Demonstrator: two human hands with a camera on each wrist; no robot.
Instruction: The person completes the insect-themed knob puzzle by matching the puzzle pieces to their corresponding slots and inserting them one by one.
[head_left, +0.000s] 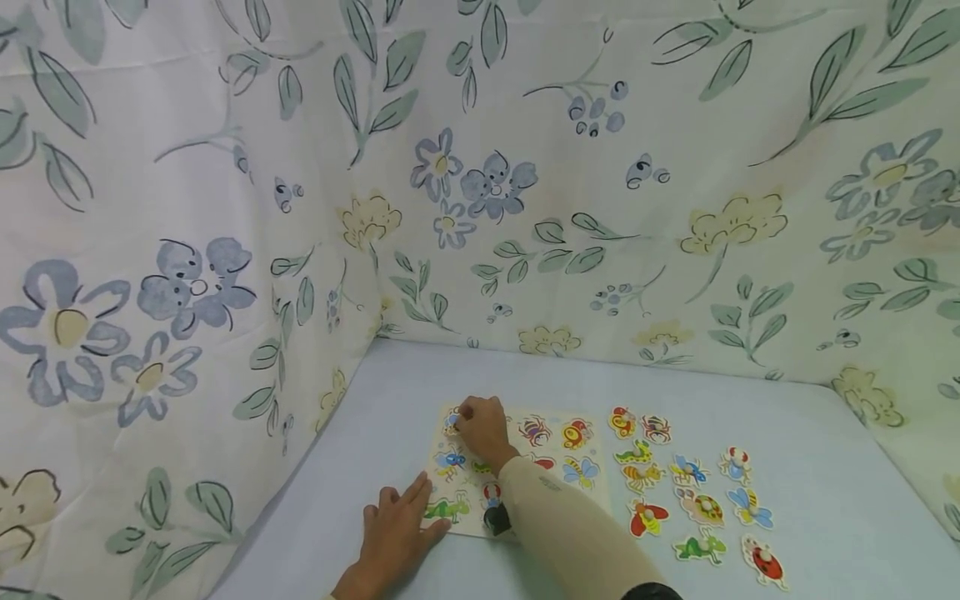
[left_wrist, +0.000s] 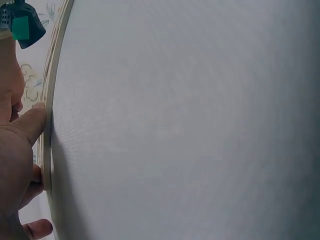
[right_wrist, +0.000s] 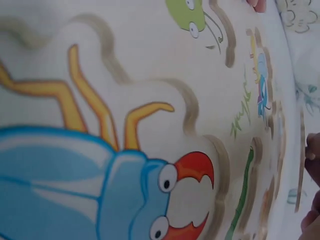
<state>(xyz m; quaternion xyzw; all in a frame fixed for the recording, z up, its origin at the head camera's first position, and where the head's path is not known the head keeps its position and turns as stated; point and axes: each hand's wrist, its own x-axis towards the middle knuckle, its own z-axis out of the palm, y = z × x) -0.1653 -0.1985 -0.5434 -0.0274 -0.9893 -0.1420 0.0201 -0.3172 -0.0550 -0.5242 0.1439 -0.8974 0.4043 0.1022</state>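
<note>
A pale wooden insect puzzle board [head_left: 517,412] lies on the table, with recessed insect pictures. My right hand [head_left: 486,429] is over its upper left corner, thumb and fingers pinching a thin puzzle piece [right_wrist: 301,170], seen edge-on in the right wrist view. A blue-and-yellow insect picture [head_left: 451,422] shows beside those fingertips; the right forearm hides the board's middle. My left hand [head_left: 397,525] rests at the board's lower left corner, its fingers extended along the left side and the thumb at the front edge [left_wrist: 47,115]. A blue beetle picture [right_wrist: 115,185] fills much of the right wrist view.
Several loose insect pieces lie right of the board, among them a ladybug [head_left: 765,562], a green grasshopper [head_left: 701,547], a red-winged bug [head_left: 647,517] and a bee [head_left: 642,477]. A white table [head_left: 337,433] is bounded by floral cloth [head_left: 570,275] at the back and sides.
</note>
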